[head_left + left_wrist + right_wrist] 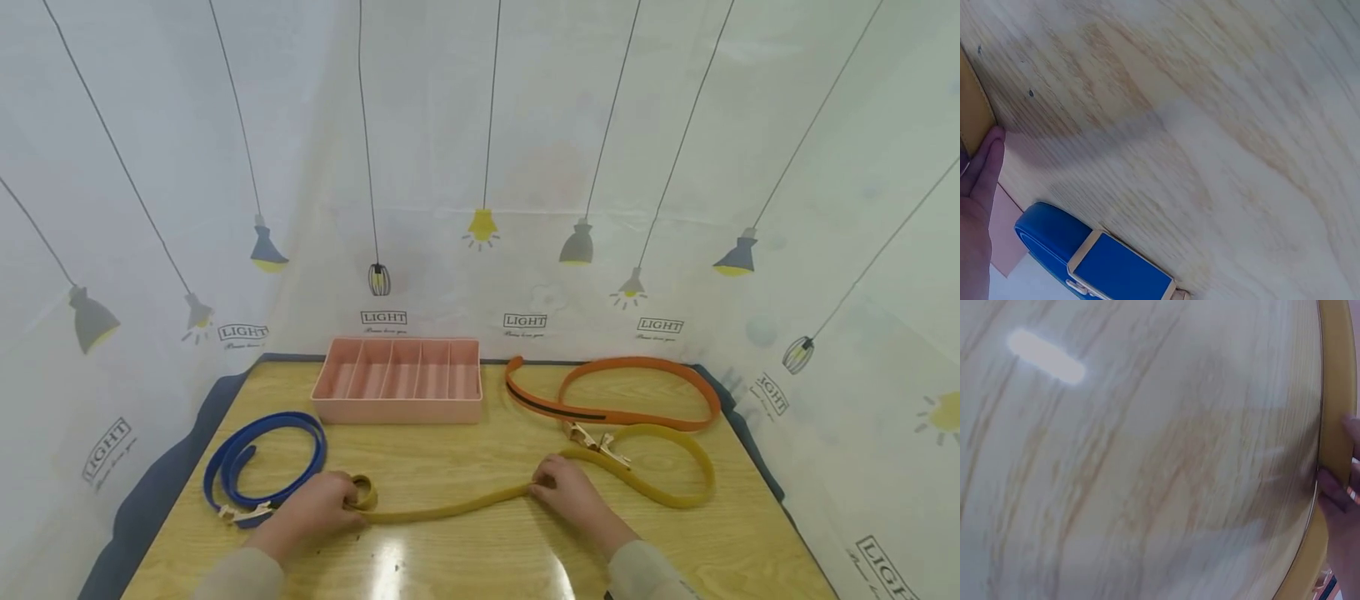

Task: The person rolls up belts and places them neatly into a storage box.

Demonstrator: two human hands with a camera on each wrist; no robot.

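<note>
A yellow belt (pixel 450 507) stretches across the middle of the table between both hands. Its left end is rolled into a small coil, which my left hand (pixel 322 506) holds between thumb and fingers. My right hand (pixel 567 490) pinches the strap farther along; in the right wrist view the fingers grip the belt (pixel 1337 381) by its edges. Beyond that hand the rest of the yellow belt loops to the right, with its gold buckle lying near the orange belt (pixel 637 417). Left of my left hand lies a loosely coiled blue belt (pixel 318 450) with a gold-framed buckle (pixel 1124 267).
A pink tray (pixel 397 411) with several compartments stands at the back of the wooden table (pixel 442 567). The orange belt lies at the back right, partly touching the yellow one. A white cloth with printed lamps (pixel 480 125) hangs around the table's back and sides.
</note>
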